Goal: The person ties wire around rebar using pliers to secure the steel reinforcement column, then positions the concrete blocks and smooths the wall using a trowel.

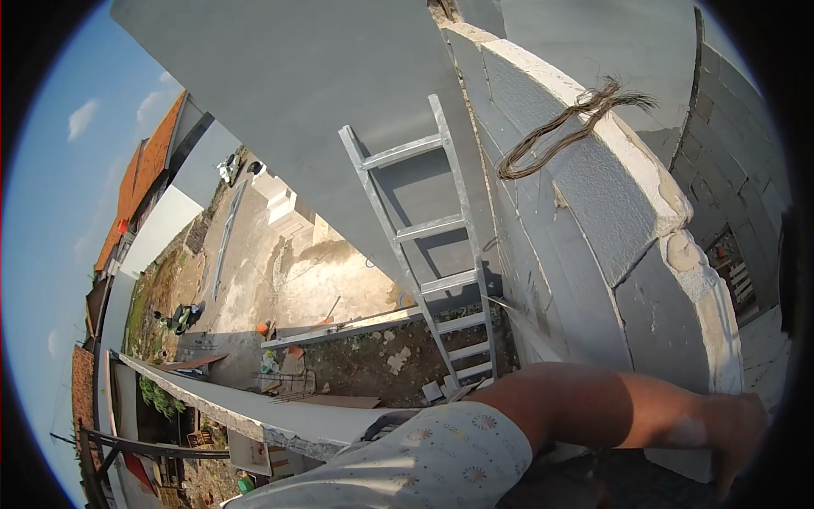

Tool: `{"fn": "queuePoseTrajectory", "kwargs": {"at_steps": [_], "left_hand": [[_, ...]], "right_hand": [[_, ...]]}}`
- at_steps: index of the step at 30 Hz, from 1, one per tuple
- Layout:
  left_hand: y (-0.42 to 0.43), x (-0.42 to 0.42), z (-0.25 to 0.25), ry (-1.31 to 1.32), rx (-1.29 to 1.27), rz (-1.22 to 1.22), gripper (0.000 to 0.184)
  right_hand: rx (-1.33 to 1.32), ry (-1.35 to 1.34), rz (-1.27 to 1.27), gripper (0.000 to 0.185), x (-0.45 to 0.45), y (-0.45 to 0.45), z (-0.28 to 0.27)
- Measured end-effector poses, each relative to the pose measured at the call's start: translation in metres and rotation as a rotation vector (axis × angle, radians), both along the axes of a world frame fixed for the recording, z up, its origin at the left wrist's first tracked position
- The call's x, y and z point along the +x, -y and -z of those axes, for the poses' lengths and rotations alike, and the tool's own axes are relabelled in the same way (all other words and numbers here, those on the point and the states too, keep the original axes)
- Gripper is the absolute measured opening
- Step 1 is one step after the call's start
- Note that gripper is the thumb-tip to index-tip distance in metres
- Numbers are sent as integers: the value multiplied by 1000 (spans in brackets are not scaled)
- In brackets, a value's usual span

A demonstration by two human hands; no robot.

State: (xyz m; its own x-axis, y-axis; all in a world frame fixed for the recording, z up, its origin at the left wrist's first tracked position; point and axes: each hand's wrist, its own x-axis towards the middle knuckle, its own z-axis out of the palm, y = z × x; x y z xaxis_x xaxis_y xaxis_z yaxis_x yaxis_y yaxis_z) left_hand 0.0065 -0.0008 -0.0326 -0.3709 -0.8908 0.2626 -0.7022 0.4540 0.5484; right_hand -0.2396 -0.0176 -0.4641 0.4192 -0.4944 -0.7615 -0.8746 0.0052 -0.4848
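Observation:
My right arm reaches across the lower right from a pale patterned sleeve (449,450). At its end my right hand (736,433) lies against the broken end of the grey block wall (666,318). Blur and shade hide how its fingers are placed. My left hand does not show. A looped bundle of thin wire (551,140) hangs over the wall's rough top, beyond my right hand. An aluminium ladder (431,229) leans on the smooth grey wall (305,110), its feet down near the dirt. A dark grey item (390,422) beside my sleeve is unclear.
Far below lie a concrete yard (297,288) and a strip of dirt with rubble (394,360). A lower white wall (254,416) with a jagged top runs at lower left. A parked motorbike (181,318), stacked white blocks (288,212) and orange roofs (140,187) stand farther off.

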Motion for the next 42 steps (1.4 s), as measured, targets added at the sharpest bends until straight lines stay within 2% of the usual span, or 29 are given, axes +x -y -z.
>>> {"fn": "queuePoseTrajectory", "kwargs": {"at_steps": [8, 11, 14, 18, 21, 24, 28, 30, 31, 32, 34, 37, 38, 39, 40, 42], "left_hand": [[-6, 7, -2, -84, 6, -23, 93], [-19, 5, -16, -155, -12, -48, 103], [-26, 15, -31, -98, 51, 32, 111], [-28, 14, -33, -133, -22, 16, 106], [-32, 14, -33, -143, -38, 0, 105], [-32, 15, -38, -138, -14, 6, 106], [-33, 13, -36, -117, -14, -16, 105], [-33, 13, -39, -102, -12, -18, 105], [-33, 14, -40, -97, -3, -19, 105], [-34, 14, -39, -91, 12, -16, 105], [-34, 14, -38, -79, 12, -28, 105], [-33, 13, -44, -53, 63, -50, 105], [-33, 12, -46, -56, 89, -44, 105], [-32, 11, -47, -66, 108, -37, 106], [-30, 10, -47, -76, 129, -29, 107], [-29, 8, -45, -68, 86, -37, 106]], "right_hand": [[52, 5, 61, 50, -11, 0, -4], [78, 21, 104, 49, -23, -1, -7], [140, 24, 144, 49, -30, -6, -10], [223, 46, 221, 48, -42, -13, -14], [171, 42, 204, 48, -49, -19, -13], [-140, 18, 23, 47, -56, -21, -8], [-770, 131, -161, 46, -63, -30, 32], [-830, 274, -131, 46, -63, -30, 47], [-729, 355, -95, 46, -59, -28, 46], [-253, 353, 54, 42, -61, -19, 41], [584, 176, 404, 34, -35, -8, -22], [764, 206, 471, 27, -41, -3, -17], [725, 205, 477, 31, -45, -7, -9], [569, 146, 489, 37, -38, -17, -26], [477, 19, 316, 55, -40, -13, -15], [-147, 179, 89, 91, -42, -31, -30]]}}
